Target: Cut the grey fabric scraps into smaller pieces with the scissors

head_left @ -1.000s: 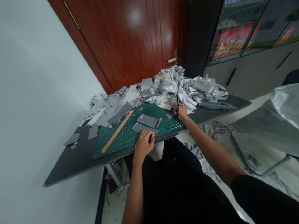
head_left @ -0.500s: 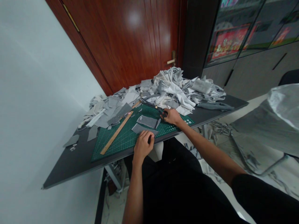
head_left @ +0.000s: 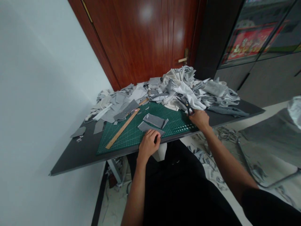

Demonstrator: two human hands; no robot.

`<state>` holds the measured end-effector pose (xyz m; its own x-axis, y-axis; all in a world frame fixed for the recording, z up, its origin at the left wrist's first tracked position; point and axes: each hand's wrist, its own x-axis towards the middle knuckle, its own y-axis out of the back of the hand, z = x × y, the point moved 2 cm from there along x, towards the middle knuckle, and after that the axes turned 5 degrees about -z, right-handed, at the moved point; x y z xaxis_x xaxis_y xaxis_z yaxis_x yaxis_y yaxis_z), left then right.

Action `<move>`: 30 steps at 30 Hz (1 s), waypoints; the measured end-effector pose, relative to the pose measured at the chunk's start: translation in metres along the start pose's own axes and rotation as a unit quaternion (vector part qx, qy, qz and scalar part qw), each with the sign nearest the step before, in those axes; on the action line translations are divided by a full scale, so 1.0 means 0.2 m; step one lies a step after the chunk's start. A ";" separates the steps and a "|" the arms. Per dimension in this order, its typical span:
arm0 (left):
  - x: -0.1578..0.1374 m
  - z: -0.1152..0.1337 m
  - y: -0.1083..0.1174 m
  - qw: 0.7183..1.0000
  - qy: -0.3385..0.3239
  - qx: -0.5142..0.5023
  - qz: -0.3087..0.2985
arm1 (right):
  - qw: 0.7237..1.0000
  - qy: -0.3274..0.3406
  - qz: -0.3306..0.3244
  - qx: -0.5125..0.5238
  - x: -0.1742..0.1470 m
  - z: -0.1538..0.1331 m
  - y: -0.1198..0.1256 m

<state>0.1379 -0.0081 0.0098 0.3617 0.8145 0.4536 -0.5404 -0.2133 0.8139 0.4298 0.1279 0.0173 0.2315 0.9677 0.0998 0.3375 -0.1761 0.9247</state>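
My left hand (head_left: 149,144) rests with curled fingers on the near edge of a grey fabric piece (head_left: 147,127) lying on the green cutting mat (head_left: 131,133). A second grey fabric piece (head_left: 155,120) lies just beyond it. My right hand (head_left: 199,118) sits at the mat's right edge and grips black scissors (head_left: 185,103), whose blades point up and left toward the fabric heap. A wooden ruler (head_left: 124,125) lies diagonally across the mat's left side.
A big heap of grey and white fabric scraps (head_left: 183,89) covers the back of the dark table (head_left: 77,153). Loose scraps (head_left: 78,132) lie at the left. A red-brown door (head_left: 145,37) stands behind. Cuttings litter the floor (head_left: 223,135) on the right.
My right hand with the scissors swung down from upright, passed over the mat, then moved back to the mat's right edge. The left hand stayed on the fabric piece. The camera shifted slightly.
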 end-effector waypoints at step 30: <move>0.00 0.01 0.01 1.000 0.013 -0.003 -0.003 | 0.912 0.206 -0.094 0.343 0.16 -0.32 0.05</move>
<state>0.1379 -0.0096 0.0109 0.3454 0.8291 0.4397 -0.5424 -0.2060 0.8145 0.3820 0.1679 0.0531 -0.2030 0.9534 0.2232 0.8599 0.0645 0.5064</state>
